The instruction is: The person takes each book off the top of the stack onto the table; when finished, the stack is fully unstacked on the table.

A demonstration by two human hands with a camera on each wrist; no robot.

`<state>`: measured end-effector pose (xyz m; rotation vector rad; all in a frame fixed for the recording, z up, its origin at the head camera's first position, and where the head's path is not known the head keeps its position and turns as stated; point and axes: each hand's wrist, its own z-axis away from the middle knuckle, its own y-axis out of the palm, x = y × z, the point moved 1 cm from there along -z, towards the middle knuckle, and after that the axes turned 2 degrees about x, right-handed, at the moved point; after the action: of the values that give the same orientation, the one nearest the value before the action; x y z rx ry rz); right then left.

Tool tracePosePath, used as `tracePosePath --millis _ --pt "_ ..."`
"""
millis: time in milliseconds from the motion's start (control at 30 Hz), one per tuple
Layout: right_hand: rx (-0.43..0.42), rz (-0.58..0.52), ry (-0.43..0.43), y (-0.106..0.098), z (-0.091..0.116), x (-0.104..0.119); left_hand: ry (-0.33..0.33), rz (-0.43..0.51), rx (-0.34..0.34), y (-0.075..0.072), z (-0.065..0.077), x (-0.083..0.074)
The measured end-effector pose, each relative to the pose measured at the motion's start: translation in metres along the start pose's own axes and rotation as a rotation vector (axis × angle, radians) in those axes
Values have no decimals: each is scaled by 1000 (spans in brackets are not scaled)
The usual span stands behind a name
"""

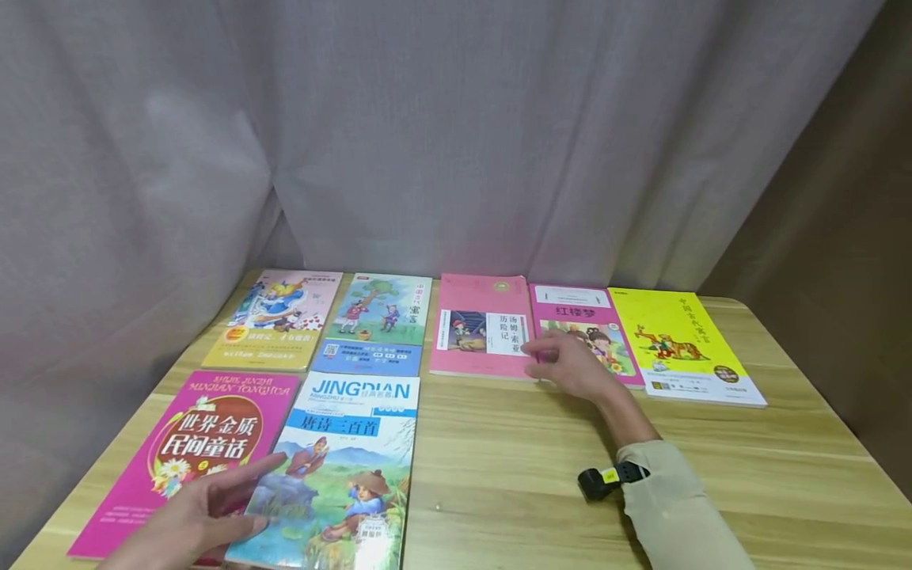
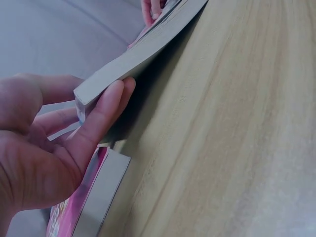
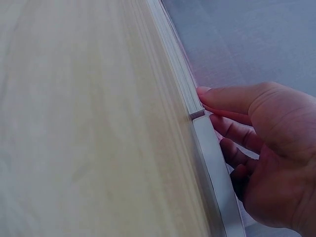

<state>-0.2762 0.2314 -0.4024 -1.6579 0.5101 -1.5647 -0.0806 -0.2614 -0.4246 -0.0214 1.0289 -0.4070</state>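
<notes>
My left hand (image 1: pixel 188 514) grips the left edge of a blue-green paperback (image 1: pixel 342 467) whose cover shows painted figures. In the left wrist view, fingers (image 2: pixel 101 111) lie on both sides of this book's page block (image 2: pixel 143 52), and its near edge is raised off the wood with shadow underneath. Beside it, partly behind the left hand, lies a magenta book (image 1: pixel 128 483) with a dark red emblem. My right hand (image 1: pixel 570 364) touches the lower right corner of a pink book (image 1: pixel 477 293), its fingers loosely bent. A magenta-and-white book (image 1: pixel 570 297) lies partly under that hand.
On the wooden table (image 1: pixel 513 475), a yellow book (image 1: pixel 663 332) lies at the far right. A yellow-and-pink book (image 1: pixel 274 317) and a green-and-blue book (image 1: pixel 381 324) lie at back left. Grey curtain (image 1: pixel 456 142) hangs behind. The right wrist wears a black strap device (image 1: pixel 606 481).
</notes>
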Motion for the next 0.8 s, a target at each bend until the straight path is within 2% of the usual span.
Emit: tracePosePath --millis 233,367,633,800 --pt "6 2 1 -1 1 0 17 -45 -46 5 -3 -6" --pt "3 2 -12 -2 0 1 6 -101 -85 7 -3 -8" --pt "5 0 -11 0 1 1 -44 -205 -106 8 1 -11" --pt "2 4 -20 -1 1 1 -59 -195 -108 9 3 -12"
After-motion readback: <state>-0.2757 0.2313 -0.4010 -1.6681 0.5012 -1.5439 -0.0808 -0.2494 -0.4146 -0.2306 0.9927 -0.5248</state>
